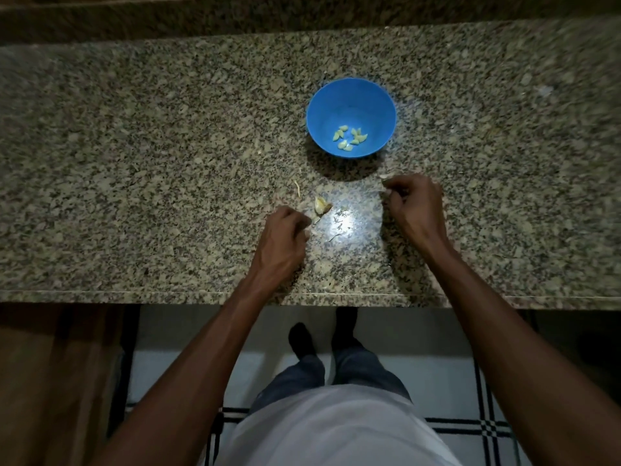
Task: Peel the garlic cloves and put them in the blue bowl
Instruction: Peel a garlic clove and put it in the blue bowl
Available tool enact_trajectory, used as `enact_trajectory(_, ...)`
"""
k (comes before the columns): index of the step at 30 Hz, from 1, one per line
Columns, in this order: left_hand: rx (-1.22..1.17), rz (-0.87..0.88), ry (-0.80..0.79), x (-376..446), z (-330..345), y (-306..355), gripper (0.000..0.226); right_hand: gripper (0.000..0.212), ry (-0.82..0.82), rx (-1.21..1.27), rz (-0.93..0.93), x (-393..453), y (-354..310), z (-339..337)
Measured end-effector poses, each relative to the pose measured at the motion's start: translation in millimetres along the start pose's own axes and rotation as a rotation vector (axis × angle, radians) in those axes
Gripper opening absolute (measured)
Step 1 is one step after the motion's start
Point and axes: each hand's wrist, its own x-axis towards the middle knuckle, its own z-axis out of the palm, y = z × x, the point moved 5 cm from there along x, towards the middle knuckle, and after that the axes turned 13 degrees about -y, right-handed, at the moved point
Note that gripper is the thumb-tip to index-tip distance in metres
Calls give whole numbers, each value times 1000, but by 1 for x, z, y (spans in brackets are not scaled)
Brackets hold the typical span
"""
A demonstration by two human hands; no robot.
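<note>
The blue bowl (351, 95) stands on the granite counter and holds several peeled garlic cloves (349, 137). In front of it, an unpeeled clove (322, 206) with loose skin lies on the counter. My left hand (285, 237) sits just left of that clove, fingers curled, fingertips close to its trailing skin; whether it holds anything is unclear. My right hand (415, 206) is below and right of the bowl, fingers curled, pinching a small pale garlic piece (384, 178) at its fingertips.
Thin scraps of garlic skin (297, 188) lie scattered on the granite counter (134, 163) between my hands. The counter's front edge (201, 294) runs below my wrists, and a raised ledge lines the back. Tiled floor and my feet show beneath.
</note>
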Motion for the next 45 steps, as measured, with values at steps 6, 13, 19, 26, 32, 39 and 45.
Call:
enact_trajectory(6,32,-99,88,5,-10,-2,38,17,-114,-137,-31,-9,-1,27)
enact_trajectory(13,60,46,-22,-15,23,7,42,4,-213,-297,-120,-45,-18,81)
enact_trajectory(19,-34,24,46,-28,15,0,36,19,-292,-242,-200,-77,-27,84)
enact_trajectory(26,44,3,-50,-14,21,14,54,23,-266,-253,-103,-55,-29,88)
enact_trajectory(32,-31,50,7,-19,17,5,32,29,-280,-188,-137,-77,-27,102)
enact_trajectory(39,62,20,-35,-2,9,3,50,18,-217,-308,-124,-63,-29,93)
enact_trajectory(45,16,65,-57,-19,17,0,40,30,-290,-210,-137,-77,-33,95)
